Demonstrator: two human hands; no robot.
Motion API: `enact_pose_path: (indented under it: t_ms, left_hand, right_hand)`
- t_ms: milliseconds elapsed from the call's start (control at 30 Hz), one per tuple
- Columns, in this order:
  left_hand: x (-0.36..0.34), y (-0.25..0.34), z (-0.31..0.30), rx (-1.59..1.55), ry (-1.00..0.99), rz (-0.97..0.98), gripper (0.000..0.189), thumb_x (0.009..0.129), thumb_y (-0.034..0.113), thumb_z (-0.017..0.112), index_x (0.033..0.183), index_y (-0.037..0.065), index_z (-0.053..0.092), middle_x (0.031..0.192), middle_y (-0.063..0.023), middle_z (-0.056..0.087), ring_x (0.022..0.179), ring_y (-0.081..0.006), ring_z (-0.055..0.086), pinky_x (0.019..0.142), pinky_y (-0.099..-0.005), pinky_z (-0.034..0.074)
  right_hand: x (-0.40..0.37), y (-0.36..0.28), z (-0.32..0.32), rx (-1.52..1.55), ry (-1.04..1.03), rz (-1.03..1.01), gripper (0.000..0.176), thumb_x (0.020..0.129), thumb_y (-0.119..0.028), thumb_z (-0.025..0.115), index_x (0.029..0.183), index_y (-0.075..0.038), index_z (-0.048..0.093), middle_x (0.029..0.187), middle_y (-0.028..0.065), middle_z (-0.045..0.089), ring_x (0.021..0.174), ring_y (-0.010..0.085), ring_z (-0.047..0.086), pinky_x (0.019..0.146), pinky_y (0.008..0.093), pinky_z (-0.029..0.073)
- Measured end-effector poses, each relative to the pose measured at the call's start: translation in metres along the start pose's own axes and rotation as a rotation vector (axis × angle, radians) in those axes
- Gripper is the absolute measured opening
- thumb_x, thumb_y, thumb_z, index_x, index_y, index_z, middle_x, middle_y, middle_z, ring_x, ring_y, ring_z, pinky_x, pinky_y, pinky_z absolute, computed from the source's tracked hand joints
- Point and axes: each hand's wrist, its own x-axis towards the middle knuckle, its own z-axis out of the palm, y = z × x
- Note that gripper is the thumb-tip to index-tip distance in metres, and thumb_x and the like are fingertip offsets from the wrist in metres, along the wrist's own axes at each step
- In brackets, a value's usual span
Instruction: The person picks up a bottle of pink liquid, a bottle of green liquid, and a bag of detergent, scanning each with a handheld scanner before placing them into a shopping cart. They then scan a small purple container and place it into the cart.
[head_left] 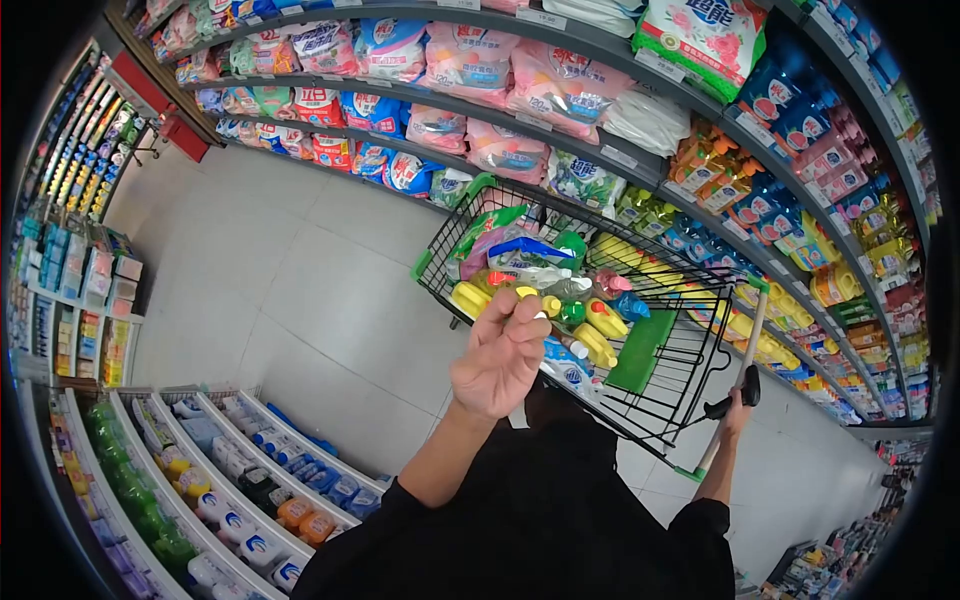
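My left hand [500, 355] is raised in front of the shopping cart, palm toward me and fingers curled in; I see nothing in it. My right hand [737, 412] is wrapped round the cart's push handle [754, 330], beside a black fitting [738, 395] on the bar. The shopping cart [690, 395] has a black wire basket with green corners and a green flap [643, 352]. In its far half lie several yellow bottles [606, 318], a green-capped bottle [571, 248], a blue bottle [630, 305] and bags of detergent [492, 240]. My left hand hides part of the load.
Curved shelves ahead hold pink detergent bags [470, 62] and, to the right, dish soap bottles [800, 125]. A low shelf unit [215, 480] with bottles stands at lower left. Grey tiled floor [270, 260] runs between the shelves. A red stand [182, 135] is at the far left.
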Motion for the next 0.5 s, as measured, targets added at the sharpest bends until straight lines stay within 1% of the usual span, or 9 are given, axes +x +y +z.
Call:
enact_pose_path:
  t_ms: [33,167,233,367,433,467,500]
  left_hand:
    - [0.002,-0.001,0.001,0.010,-0.004,0.004,0.042,0.088,-0.012,0.051,0.127,0.004,0.046,0.111,-0.0066,0.042,0.100,-0.0141,0.046,0.091,-0.0257,0.047]
    - [-0.001,0.000,0.003,0.059,-0.021,-0.004,0.044,0.088,-0.012,0.051,0.128,0.006,0.046,0.111,-0.0068,0.042,0.099,-0.0141,0.046,0.091,-0.0254,0.048]
    - [-0.003,0.001,0.003,0.075,-0.028,-0.008,0.045,0.087,-0.014,0.051,0.127,0.007,0.046,0.110,-0.0072,0.041,0.099,-0.0145,0.046,0.091,-0.0255,0.051]
    - [-0.006,0.001,0.003,0.114,-0.012,0.010,0.046,0.086,-0.015,0.051,0.127,0.007,0.046,0.108,-0.0071,0.041,0.099,-0.0151,0.047,0.090,-0.0254,0.053]
    - [-0.009,0.003,0.007,0.157,0.021,0.026,0.039,0.086,-0.015,0.052,0.117,0.008,0.047,0.104,-0.0055,0.039,0.096,-0.0136,0.046,0.088,-0.0224,0.054]
    - [-0.009,0.003,0.008,0.158,0.021,0.028,0.039,0.086,-0.015,0.052,0.117,0.008,0.047,0.104,-0.0055,0.039,0.096,-0.0136,0.046,0.088,-0.0224,0.054]
    - [-0.009,0.003,0.009,0.147,0.029,0.031,0.038,0.085,-0.017,0.052,0.112,0.009,0.046,0.103,-0.0051,0.039,0.096,-0.0137,0.047,0.088,-0.0229,0.055]
  right_hand:
    - [0.000,-0.001,0.000,-0.004,0.009,-0.015,0.025,0.080,-0.019,0.066,0.096,0.000,0.061,0.083,0.0028,0.055,0.076,0.0155,0.052,0.072,0.0315,0.043]
    - [0.000,-0.006,0.001,0.003,0.014,0.020,0.027,0.079,-0.020,0.066,0.096,0.000,0.061,0.083,0.0034,0.055,0.077,0.0158,0.052,0.072,0.0312,0.043]
    - [0.002,-0.006,0.001,0.023,0.039,-0.024,0.028,0.079,-0.020,0.066,0.097,0.001,0.061,0.083,0.0038,0.055,0.077,0.0162,0.052,0.072,0.0312,0.044]
    - [0.011,-0.005,0.005,0.034,0.052,-0.036,0.027,0.079,-0.019,0.065,0.097,0.001,0.061,0.083,0.0039,0.055,0.077,0.0165,0.053,0.071,0.0316,0.044]
    - [0.012,-0.009,0.005,0.073,0.030,-0.041,0.028,0.079,-0.020,0.065,0.096,0.001,0.061,0.083,0.0041,0.056,0.076,0.0171,0.053,0.071,0.0319,0.044]
    - [0.014,-0.011,0.005,0.074,0.027,-0.041,0.028,0.079,-0.020,0.065,0.096,0.001,0.061,0.083,0.0041,0.056,0.076,0.0171,0.053,0.071,0.0319,0.044]
    - [0.015,-0.013,0.004,0.045,0.031,-0.024,0.028,0.079,-0.020,0.065,0.097,0.001,0.062,0.082,0.0042,0.056,0.076,0.0171,0.054,0.071,0.0318,0.044]
